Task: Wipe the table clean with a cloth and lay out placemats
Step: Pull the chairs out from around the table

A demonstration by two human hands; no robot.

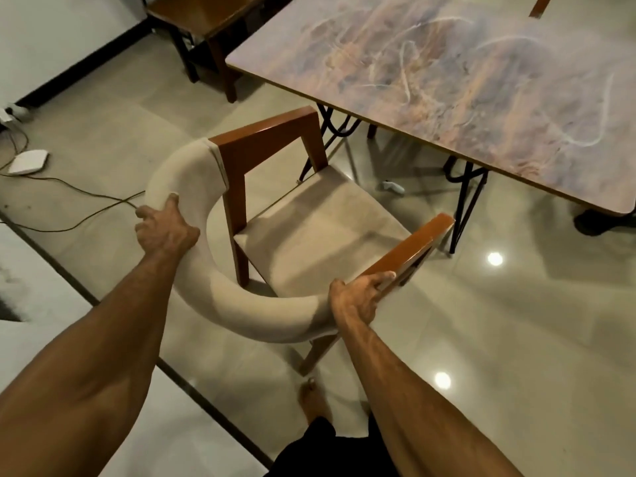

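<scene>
A wooden armchair (320, 218) with a beige seat and a curved, padded backrest stands on the tiled floor, just left of the table. My left hand (165, 228) grips the left side of the padded backrest. My right hand (358, 297) grips the chair where the backrest meets the right wooden armrest. The table (447, 74), with a marbled pink-grey top, fills the upper right. No cloth or placemat is in view.
Another wooden chair (206, 32) stands at the far end, left of the table. A white device (28, 161) with cables lies on the floor at the left. A small pale object (392, 187) lies under the table. My bare foot (311, 401) is behind the chair.
</scene>
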